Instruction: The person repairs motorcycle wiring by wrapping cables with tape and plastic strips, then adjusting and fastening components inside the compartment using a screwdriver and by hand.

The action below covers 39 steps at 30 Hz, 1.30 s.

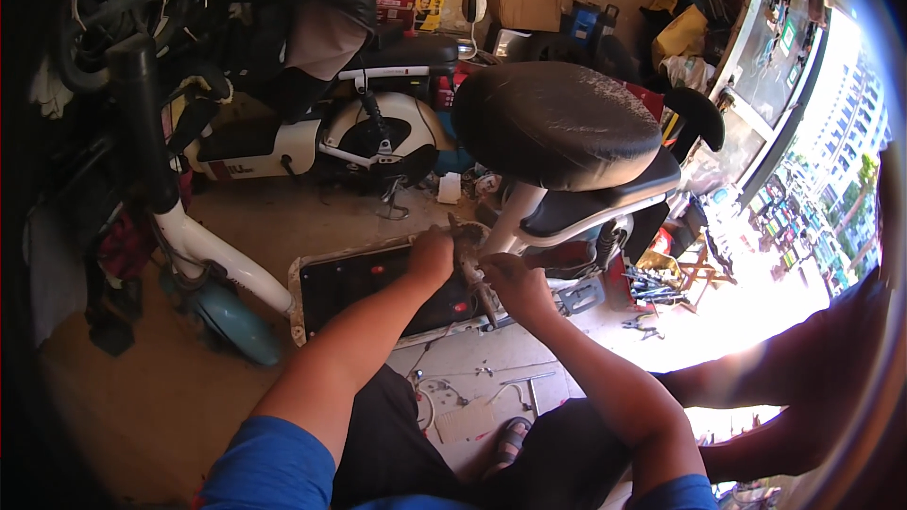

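Note:
An electric scooter stands in front of me, with a worn dark saddle on a white seat post. Its open floorboard shows a black panel with red spots. A rusty metal bracket sits at the foot of the post. My left hand is closed on the bracket's left side. Close by on the right, my right hand has its fingers curled at the bracket; what they hold is hidden. A dark reddish, handle-like piece extends rightward just beyond that hand.
Another white scooter stands behind. The front tube and blue-green fender are at left. Tools and pliers lie right. Cables lie on the floor by my sandalled foot. Another person's limb shows at right.

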Available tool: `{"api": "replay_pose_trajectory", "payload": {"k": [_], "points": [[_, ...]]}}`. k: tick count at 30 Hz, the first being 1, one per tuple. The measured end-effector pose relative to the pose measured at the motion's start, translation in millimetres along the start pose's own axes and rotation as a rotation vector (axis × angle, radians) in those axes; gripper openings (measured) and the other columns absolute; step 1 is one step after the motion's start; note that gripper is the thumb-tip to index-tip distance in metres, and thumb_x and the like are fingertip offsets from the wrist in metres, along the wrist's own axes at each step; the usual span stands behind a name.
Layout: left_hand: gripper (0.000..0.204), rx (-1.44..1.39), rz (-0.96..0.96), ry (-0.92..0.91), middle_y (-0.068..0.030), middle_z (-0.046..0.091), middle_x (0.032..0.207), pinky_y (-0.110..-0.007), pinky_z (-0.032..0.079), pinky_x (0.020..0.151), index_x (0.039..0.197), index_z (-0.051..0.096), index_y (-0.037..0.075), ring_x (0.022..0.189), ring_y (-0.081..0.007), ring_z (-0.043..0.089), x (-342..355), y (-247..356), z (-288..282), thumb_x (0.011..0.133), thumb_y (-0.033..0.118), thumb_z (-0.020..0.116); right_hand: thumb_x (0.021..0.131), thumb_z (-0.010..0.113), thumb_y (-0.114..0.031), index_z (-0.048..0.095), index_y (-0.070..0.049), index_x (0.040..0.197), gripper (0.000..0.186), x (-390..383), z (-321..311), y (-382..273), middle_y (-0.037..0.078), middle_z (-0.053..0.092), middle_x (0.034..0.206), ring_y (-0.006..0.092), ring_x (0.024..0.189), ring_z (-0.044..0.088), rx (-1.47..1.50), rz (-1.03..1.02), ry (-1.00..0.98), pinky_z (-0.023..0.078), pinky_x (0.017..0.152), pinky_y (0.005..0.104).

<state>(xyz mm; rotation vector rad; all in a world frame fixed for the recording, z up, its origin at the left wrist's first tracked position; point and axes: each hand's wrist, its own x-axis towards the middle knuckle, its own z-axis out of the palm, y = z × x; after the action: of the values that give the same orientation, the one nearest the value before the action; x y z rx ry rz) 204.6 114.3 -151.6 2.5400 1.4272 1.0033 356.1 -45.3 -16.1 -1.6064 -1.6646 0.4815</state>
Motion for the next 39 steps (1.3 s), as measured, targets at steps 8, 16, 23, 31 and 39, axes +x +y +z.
{"api": "replay_pose_trajectory", "payload": {"k": [8, 16, 23, 31, 39], "points": [[0.019, -0.129, -0.084, 0.079, -0.0245, 0.068, 0.096, -0.053, 0.055, 0.081, 0.087, 0.072, -0.002, 0.092, -0.0434, 0.067, -2, 2, 10, 0.076, 0.012, 0.078, 0.1, 0.066, -0.025, 0.074, 0.0, 0.116, 0.03, 1, 0, 7, 0.019, 0.076, 0.092, 0.0278, 0.086, 0.077, -0.106, 0.013, -0.037, 0.058, 0.076, 0.0373], [0.02, -0.486, -0.301, -0.013, -0.021, 0.076, 0.096, -0.045, 0.057, 0.088, 0.089, 0.081, 0.005, 0.096, -0.0381, 0.073, -10, -23, 8, 0.076, 0.004, 0.067, 0.1, 0.064, -0.03, 0.072, -0.002, 0.112, 0.032, 39, 36, 25, 0.022, 0.074, 0.088, 0.0389, 0.083, 0.074, -0.144, -0.176, -0.05, 0.057, 0.072, 0.0482], [0.02, -0.586, -0.371, 0.033, -0.0138, 0.079, 0.097, -0.034, 0.056, 0.083, 0.1, 0.079, 0.002, 0.09, -0.0236, 0.074, -12, -25, 3, 0.084, -0.001, 0.068, 0.1, 0.061, -0.029, 0.071, -0.005, 0.11, 0.028, 70, 76, 57, 0.029, 0.07, 0.092, 0.0509, 0.088, 0.068, -0.178, -0.217, -0.036, 0.053, 0.074, 0.0585], [0.019, -0.772, -0.388, 0.027, -0.0116, 0.079, 0.098, -0.033, 0.055, 0.085, 0.1, 0.078, -0.001, 0.092, -0.02, 0.073, -13, -10, -23, 0.083, -0.002, 0.069, 0.098, 0.064, -0.026, 0.071, -0.007, 0.111, 0.024, 65, 86, 69, 0.025, 0.073, 0.095, 0.0473, 0.093, 0.07, -0.075, -0.167, -0.029, 0.055, 0.081, 0.0535], [0.023, -0.73, -0.421, -0.016, -0.013, 0.078, 0.102, -0.034, 0.055, 0.088, 0.104, 0.077, -0.001, 0.095, -0.0222, 0.073, -15, -18, -16, 0.083, -0.004, 0.069, 0.097, 0.067, -0.028, 0.075, -0.005, 0.107, 0.026, 73, 84, 66, 0.024, 0.074, 0.096, 0.0432, 0.093, 0.072, -0.077, -0.132, -0.042, 0.057, 0.082, 0.0497]]}}
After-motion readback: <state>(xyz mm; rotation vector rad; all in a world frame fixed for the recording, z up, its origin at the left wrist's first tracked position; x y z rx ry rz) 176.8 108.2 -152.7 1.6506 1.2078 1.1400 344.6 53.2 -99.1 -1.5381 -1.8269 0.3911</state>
